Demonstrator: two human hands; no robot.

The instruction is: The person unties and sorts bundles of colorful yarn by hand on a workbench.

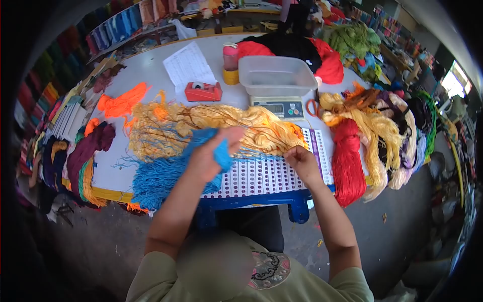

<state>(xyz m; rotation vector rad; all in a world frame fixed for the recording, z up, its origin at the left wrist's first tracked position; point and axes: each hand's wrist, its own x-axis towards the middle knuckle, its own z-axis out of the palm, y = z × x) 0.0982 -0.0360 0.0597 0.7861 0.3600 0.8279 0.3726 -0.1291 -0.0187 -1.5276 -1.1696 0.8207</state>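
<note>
Blue yarn bunched in the left hand, its strands stretching toward the right

The left hand (205, 156) is closed around a bunch of blue yarn (163, 178), which spills from the grip leftward and over the near edge of the table (108, 168). Thin blue strands run from that grip to the right hand (303, 162), whose thumb and fingertips are drawn close together; whether they pinch a strand cannot be told.

Below and between both hands lies a white board with rows of dark dots (266, 178). Just beyond the grip spreads pale yellow yarn (211, 118). Right of the right hand hangs a red skein (347, 166). Farther out, past the yellow yarn, sit a red tape dispenser (203, 92) and a digital scale (278, 108) bearing a clear tub (276, 90); orange yarn (121, 103) lies far left.
</note>
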